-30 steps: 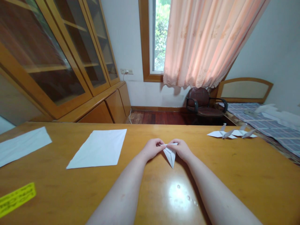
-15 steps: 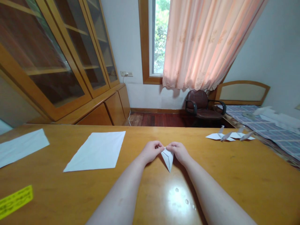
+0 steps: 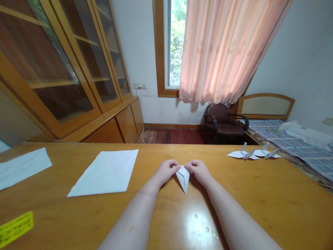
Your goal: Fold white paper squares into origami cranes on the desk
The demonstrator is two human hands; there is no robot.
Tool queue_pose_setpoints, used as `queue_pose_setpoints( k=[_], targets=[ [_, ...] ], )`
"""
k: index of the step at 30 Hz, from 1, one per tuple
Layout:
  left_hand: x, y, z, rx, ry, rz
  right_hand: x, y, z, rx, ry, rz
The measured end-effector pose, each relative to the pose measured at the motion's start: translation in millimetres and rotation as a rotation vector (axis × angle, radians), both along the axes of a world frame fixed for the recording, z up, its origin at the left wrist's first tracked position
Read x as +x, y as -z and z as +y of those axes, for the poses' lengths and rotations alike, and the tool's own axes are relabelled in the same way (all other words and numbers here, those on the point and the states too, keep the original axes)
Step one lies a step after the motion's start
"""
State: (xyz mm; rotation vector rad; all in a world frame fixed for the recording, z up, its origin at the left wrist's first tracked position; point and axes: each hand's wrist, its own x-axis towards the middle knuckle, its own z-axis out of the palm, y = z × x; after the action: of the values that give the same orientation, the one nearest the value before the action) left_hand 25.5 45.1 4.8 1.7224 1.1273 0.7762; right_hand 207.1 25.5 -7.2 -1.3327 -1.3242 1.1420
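Between my hands is a piece of folded white paper [image 3: 184, 178], kite-shaped, its narrow tip pointing toward me and a crease line running down its face. My left hand [image 3: 168, 171] pinches its upper left corner between thumb and fingers. At the upper right corner, my right hand [image 3: 198, 171] grips it the same way. The far edge of the paper is partly covered by my fingers. Two folded paper birds [image 3: 241, 155] stand on the right side of the desk, wings spread.
A white paper sheet [image 3: 106, 172] lies flat left of my hands, with another sheet [image 3: 26, 166] farther left. A yellow label [image 3: 16, 228] is on the wooden desk [image 3: 260, 201] at the near left. Beyond are a chair [image 3: 221, 119], a bed [image 3: 281, 135] and a glass-door cabinet [image 3: 85, 52].
The view has tilted up slightly, so everything sits a little lower. My hands keep their hold on the folded paper, which has turned slightly, showing more of its face.
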Motion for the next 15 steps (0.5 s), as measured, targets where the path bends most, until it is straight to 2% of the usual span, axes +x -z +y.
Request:
queue_pose_setpoints(
  k=[8,15],
  targets=[
    [0.1,-4.5,-2.0,0.056,-0.02,0.054,-4.8,-1.3,-2.2,-0.032,-0.1,0.125],
    [-0.2,-4.4,-2.9,0.079,-0.011,0.088,-1.6,3.3,-1.8,-0.044,-0.143,-0.031]
  ],
)
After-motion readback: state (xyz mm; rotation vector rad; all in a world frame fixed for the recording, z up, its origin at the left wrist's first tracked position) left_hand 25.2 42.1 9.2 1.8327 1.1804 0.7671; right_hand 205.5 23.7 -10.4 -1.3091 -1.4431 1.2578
